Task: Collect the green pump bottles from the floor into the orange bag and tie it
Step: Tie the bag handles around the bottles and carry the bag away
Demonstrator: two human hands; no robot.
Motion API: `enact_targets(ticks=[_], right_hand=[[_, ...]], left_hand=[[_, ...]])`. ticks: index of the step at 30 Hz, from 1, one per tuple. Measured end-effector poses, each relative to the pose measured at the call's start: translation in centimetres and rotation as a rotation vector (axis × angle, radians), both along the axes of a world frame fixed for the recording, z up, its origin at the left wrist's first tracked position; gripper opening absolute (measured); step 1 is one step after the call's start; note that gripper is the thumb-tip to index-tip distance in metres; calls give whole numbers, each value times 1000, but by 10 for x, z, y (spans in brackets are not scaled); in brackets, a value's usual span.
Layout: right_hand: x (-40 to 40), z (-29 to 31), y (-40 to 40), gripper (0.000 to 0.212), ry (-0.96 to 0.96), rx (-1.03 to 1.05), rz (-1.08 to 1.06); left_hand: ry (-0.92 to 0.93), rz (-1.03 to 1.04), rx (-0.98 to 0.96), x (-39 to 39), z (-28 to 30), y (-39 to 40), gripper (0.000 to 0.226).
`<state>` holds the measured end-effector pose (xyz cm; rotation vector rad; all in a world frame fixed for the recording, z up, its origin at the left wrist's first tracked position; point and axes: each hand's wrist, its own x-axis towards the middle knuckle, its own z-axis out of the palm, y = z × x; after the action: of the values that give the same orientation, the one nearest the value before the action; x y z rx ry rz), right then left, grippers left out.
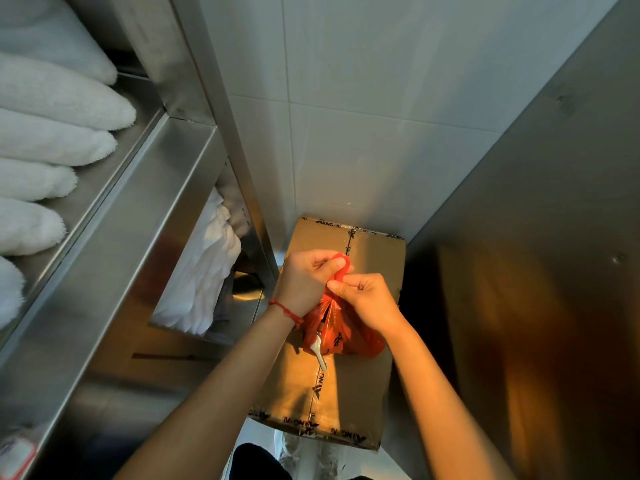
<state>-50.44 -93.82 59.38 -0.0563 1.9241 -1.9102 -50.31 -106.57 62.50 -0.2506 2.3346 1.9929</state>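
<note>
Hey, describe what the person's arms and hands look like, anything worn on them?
Both forearms are bare, with no sleeves in view and no gloves on the hands. The left hand has a thin red string bracelet around its wrist. The right hand shows no ring, watch or band.

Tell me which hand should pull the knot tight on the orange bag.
Probably the left hand: it grips the free handle loop of the orange bag above the twist, with room to draw it up. The right hand pinches the neck at the gather, better placed to hold the bag steady on the cardboard box.
</note>
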Motion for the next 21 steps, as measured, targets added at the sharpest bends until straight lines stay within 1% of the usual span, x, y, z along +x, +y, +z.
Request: enact_targets(ticks=[2, 5, 9, 11, 13, 15, 17, 21], right_hand=[[6, 1, -2, 12, -16, -39, -24], [16, 5, -6, 13, -53, -121, -64], [32, 11, -12, 14, -105, -120, -138], [40, 15, -14, 15, -118, -118, -172], [47, 21, -12, 17, -125, -125, -192], [55, 28, -11, 18, -140, -141, -207], [64, 34, -9, 18, -154, -140, -214], [86, 43, -5, 21, -237, -152, -240]], left_hand=[[-25, -16, 70, 1, 2, -2, 12], [-112, -53, 177, 4, 4, -7, 14], [-189, -52, 195, 13, 2, -16, 26], [-189, 10, 181, 20, 1, -20, 24], [-176, 47, 149, 32, 1, -25, 17], [-127, 64, 63, 50, 1, -31, 16], [-68, 100, -128, 72, 1, -36, 19], [-16, 168, -389, 125, 5, -36, 22]])
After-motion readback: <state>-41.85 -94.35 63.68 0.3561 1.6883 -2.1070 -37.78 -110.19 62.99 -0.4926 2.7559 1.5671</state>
